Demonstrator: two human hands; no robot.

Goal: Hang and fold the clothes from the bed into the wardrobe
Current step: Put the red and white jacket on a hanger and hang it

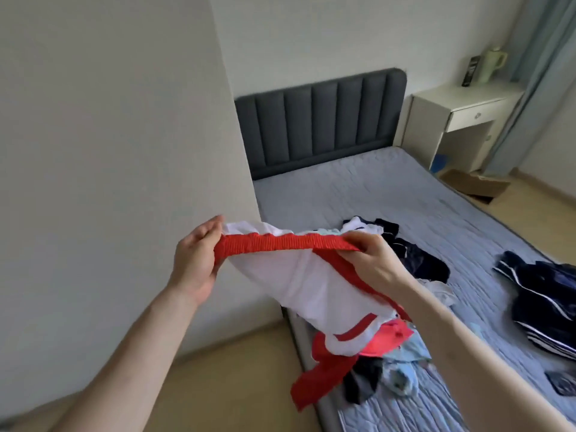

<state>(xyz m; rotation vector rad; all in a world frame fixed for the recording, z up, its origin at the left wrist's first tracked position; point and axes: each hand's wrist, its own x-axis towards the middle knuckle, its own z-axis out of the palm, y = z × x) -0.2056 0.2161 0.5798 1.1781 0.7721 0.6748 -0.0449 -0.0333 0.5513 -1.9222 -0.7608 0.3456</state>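
A white garment with a red elastic waistband and red trim [314,285] is stretched in the air between my hands, over the bed's near left corner. My left hand [196,260] grips the left end of the waistband. The right end is pinched by my right hand [371,260]. Its lower part hangs down with a red strip trailing past the bed edge. Beneath it lies a heap of clothes [396,363] in light blue, pink and black. Dark navy garments [414,257] lie behind my right hand on the bed [358,188].
A navy striped garment [542,297] lies at the bed's right side. A pale wall [109,151] stands close on my left. A dark padded headboard [321,120], a white bedside desk [461,120] with a jug, a cardboard box [477,185] and a curtain are at the far end.
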